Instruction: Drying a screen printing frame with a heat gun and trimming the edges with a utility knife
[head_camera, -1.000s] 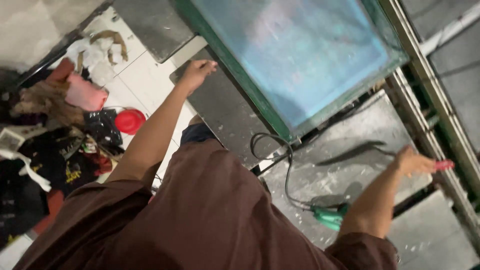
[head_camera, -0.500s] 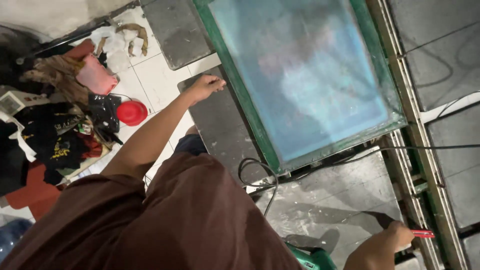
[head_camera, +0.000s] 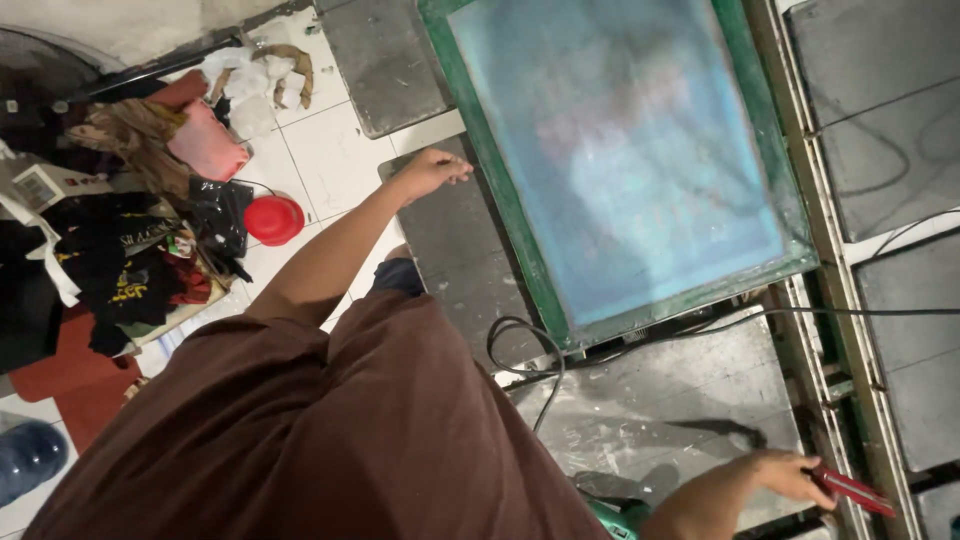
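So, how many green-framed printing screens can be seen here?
1. The green-framed screen lies at top centre, and the left hand rests beside its left edge. Others may lie outside the picture.

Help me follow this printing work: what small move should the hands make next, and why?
Probably lift the green-framed mesh screen slightly: the left hand rests at its left edge, while the right hand grips a thin red tool away from the frame.
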